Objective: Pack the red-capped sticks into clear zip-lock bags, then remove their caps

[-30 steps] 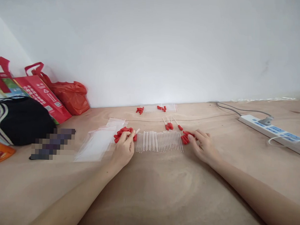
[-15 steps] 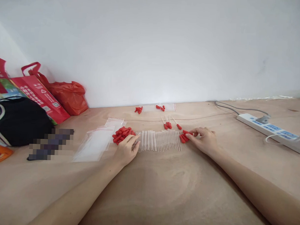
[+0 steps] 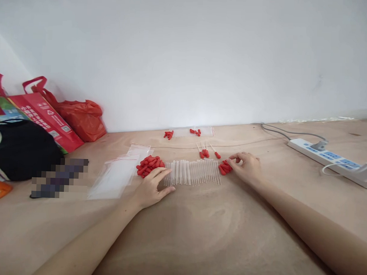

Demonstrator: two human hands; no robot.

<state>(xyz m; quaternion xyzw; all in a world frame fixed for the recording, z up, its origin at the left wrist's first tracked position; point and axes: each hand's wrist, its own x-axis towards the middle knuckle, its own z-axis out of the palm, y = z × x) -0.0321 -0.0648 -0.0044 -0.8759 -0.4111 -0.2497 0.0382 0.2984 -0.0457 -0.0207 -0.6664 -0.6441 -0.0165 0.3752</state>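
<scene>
A row of thin clear dropper tubes [image 3: 192, 172] lies side by side on the wooden table. My left hand [image 3: 151, 187] rests at the row's left end, thumb and fingers apart, holding nothing. Just behind it is a heap of red rubber bulbs [image 3: 149, 165]. At the row's right end, my right hand [image 3: 247, 168] has its thumb and fingertips closed on a red rubber bulb at the edge of a smaller pile [image 3: 225, 168]; the fingers partly hide it. Behind the row lie several tubes fitted with red bulbs [image 3: 205, 153].
Clear zip bags [image 3: 114, 177] lie left of the heap. Farther back are more red bulbs [image 3: 168, 134] and a clear bag [image 3: 206, 131]. A white power strip [image 3: 330, 156] with cables is at right. A black bag [image 3: 23, 150] and red bags [image 3: 82, 118] stand at left.
My left thumb and fingers have spread apart at the tube row's left end. My right hand has shifted slightly and stays at the small pile of bulbs.
</scene>
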